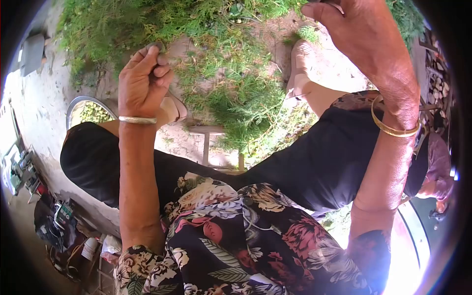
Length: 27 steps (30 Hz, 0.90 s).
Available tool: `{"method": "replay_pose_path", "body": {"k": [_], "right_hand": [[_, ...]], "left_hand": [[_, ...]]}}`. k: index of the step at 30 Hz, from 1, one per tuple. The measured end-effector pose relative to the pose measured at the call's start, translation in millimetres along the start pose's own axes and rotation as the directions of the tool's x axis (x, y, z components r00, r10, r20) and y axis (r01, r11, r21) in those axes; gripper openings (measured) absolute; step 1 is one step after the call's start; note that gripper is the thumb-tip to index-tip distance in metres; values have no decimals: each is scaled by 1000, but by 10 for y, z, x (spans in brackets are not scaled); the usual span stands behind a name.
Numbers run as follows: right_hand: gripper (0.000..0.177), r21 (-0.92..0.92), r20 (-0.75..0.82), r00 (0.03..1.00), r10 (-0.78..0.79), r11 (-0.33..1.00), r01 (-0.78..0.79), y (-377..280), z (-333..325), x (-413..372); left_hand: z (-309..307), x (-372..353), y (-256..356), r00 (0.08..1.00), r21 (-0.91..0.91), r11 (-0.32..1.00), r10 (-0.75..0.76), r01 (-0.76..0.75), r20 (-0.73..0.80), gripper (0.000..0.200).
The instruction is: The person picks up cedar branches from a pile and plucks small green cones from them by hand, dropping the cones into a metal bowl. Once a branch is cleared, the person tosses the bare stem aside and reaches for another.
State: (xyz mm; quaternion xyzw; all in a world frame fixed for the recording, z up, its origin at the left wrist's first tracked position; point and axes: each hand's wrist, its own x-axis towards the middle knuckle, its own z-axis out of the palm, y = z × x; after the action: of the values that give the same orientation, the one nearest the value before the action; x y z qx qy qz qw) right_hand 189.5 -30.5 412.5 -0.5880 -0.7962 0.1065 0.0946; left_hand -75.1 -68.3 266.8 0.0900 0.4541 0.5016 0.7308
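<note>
My left hand (143, 81) is raised over a patch of low green plants (231, 93), its thumb and fingers pinched together; a tiny dark bit shows at the fingertips, and a silver bangle circles the wrist. My right hand (356, 34) reaches to the top edge of the view above the same plants. Its fingers are closed, and a thin pale object (335, 5) sticks out of them, mostly cut off by the frame. A gold bangle (393, 129) sits on that wrist. My knees, in black trousers, spread apart below the hands.
A round metal bowl (84, 111) holding green pickings lies left of my left knee. My sandalled feet (298, 69) rest on bare soil among the plants. A low wooden frame (210, 140) stands between my legs. Bags and clutter (59, 221) lie at the lower left.
</note>
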Motion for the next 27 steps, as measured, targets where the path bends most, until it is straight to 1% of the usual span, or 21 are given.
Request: {"method": "replay_pose_path", "body": {"k": [1,2,3,4,5,7,8,9,11,12,13,14,15,16,17,18,21,22,24,25,27], "right_hand": [[15,-1,163,969,186,982,-188,-14,-88,83],[15,-29,311,882,354,931,-363,-12,-139,153],[15,-20,296,888,351,932,-361,67,-98,127],[11,48,193,969,157,985,-169,218,-9,29],[17,92,73,996,-45,995,39,349,70,-44],[17,114,23,998,-54,992,51,428,97,-62],[18,98,101,994,37,994,-47,408,80,-69],[18,72,179,975,129,987,-144,398,68,-80],[20,60,153,984,96,992,-107,377,72,-97],[21,89,158,983,91,990,-106,354,69,-100],[21,115,163,983,86,988,-105,338,65,-103],[23,95,167,981,93,989,-110,327,69,-119],[23,96,161,983,93,989,-109,309,62,-123],[23,113,185,978,95,987,-117,287,46,-114],[24,130,211,973,97,984,-126,266,31,-100],[27,111,256,961,102,985,-134,247,8,-78],[32,62,286,954,94,991,-116,233,31,-47],[36,85,291,952,93,989,-122,227,41,-35],[37,77,301,949,98,989,-127,213,54,-14],[38,67,308,946,99,990,-125,206,57,-3],[41,55,336,932,136,985,-164,190,73,9]], "left_hand": [[27,33,-50,1000,0,1000,-4,4,0,5],[64,85,-104,997,111,994,20,-11,-78,5],[101,156,-138,987,227,974,63,-28,-149,5],[91,241,-206,980,231,972,81,-38,-181,6],[51,318,-270,975,232,972,72,-22,-208,8],[-20,509,-410,956,220,975,30,36,-290,13],[-55,607,-484,939,202,976,-7,81,-345,16],[-98,705,-536,941,210,975,7,68,-337,16],[-215,894,-645,926,134,949,-235,284,-296,24],[-300,1048,-757,929,140,951,-226,275,-292,24],[-393,1247,-892,943,453,840,-186,299,-276,25],[-485,1403,-979,955,716,635,-154,291,-253,28],[-531,1500,-1004,957,719,634,-149,285,-249,28],[-572,1605,-1032,990,958,285,130,21,-60,30],[-618,1710,-1055,928,969,-171,299,-179,224,35],[-546,1790,-986,927,969,-172,300,-180,226,35],[-106,2079,-605,965,957,-288,255,20,56,58],[-77,2182,-585,966,956,-292,251,20,57,58],[-33,2341,-607,983,871,-485,109,-79,150,53],[-70,2399,-670,984,871,-484,102,-82,149,53],[-296,2503,-934,996,867,-493,7,-72,87,52]]}}
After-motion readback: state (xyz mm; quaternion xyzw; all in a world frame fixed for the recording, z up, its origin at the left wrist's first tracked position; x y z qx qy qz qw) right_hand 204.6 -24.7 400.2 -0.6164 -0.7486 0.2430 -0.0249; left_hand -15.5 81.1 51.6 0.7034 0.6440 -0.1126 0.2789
